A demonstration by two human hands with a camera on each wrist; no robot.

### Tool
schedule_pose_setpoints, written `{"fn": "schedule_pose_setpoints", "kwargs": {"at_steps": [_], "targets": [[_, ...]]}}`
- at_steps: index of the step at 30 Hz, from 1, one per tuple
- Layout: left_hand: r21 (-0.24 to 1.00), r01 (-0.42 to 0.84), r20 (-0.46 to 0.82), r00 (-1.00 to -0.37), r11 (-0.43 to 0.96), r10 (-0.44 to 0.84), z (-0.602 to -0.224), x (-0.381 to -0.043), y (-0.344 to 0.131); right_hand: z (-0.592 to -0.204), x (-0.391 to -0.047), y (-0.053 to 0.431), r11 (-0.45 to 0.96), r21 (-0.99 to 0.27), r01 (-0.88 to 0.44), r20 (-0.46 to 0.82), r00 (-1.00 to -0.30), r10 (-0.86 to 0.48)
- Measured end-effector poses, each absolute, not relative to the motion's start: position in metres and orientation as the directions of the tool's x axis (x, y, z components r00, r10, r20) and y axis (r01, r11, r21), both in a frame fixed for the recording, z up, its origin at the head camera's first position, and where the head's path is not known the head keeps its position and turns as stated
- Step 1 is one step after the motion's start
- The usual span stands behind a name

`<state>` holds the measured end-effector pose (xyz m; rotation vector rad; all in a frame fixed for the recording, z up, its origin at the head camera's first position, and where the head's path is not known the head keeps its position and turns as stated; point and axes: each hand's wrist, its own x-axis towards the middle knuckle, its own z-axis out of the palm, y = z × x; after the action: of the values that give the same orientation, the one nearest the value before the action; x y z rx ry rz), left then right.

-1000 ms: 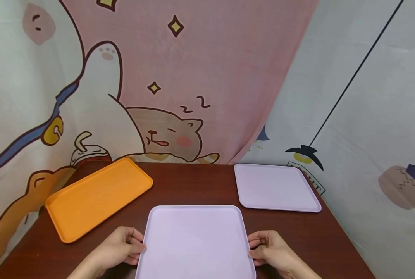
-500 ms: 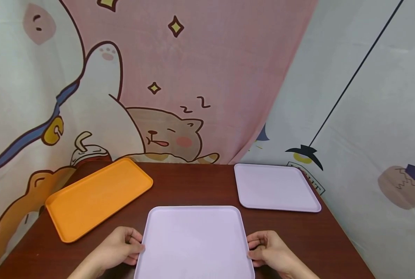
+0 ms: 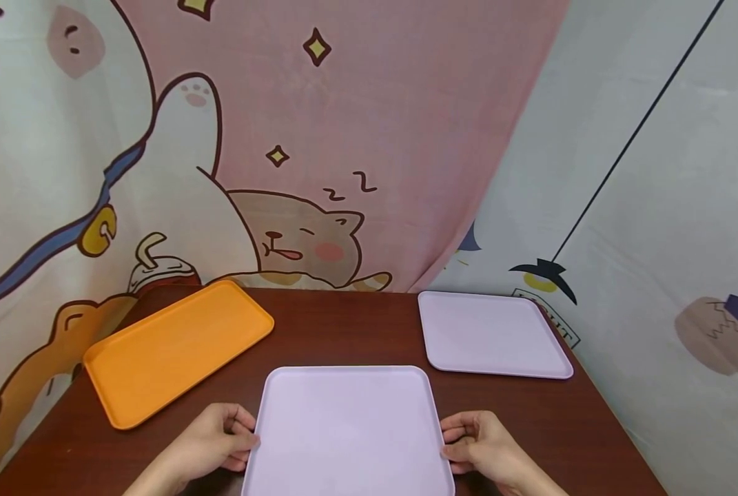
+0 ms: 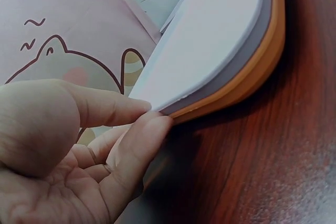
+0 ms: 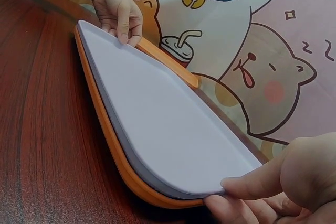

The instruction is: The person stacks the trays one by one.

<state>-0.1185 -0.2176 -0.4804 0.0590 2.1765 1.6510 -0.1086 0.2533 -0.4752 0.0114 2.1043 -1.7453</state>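
Near the front of the table a pale lilac tray (image 3: 346, 434) lies between both hands. The wrist views show an orange tray (image 5: 113, 148) stacked under it, hidden from the head view. My left hand (image 3: 216, 441) pinches the left edge, thumb at the rim and fingers curled beside it. At the opposite edge, my right hand (image 3: 483, 444) pinches the rim in the same way. In the right wrist view the right thumb (image 5: 252, 182) lies on the lilac rim, with fingers lower against the stack's side. The lilac tray's upper surface bears nothing.
Another orange tray (image 3: 179, 355) lies at an angle at the back left of the dark red-brown table (image 3: 344, 327). A second lilac tray (image 3: 493, 334) sits at the back right, near the table's edge. Behind the table hangs a printed cartoon curtain (image 3: 393, 138).
The head view has shifted very slightly. Both hands keep their grip on the tray edges, and the trays stay in place.
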Motion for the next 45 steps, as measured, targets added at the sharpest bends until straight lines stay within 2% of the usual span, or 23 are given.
{"fn": "schedule_pose_setpoints", "kwargs": {"at_steps": [26,45], "targets": [[0.93,-0.209,-0.298,-0.91,0.303,0.287,-0.478,-0.119,-0.218,-0.481,-0.108,0.258,0.193,-0.943,0.27,-0.314,-0.916,-0.252],[0.899,-0.305,-0.386,-0.891,0.315,0.241,-0.476,-0.118,-0.224,-0.474,-0.107,0.267,0.112,-0.959,0.259,-0.281,-0.913,-0.295]]}}
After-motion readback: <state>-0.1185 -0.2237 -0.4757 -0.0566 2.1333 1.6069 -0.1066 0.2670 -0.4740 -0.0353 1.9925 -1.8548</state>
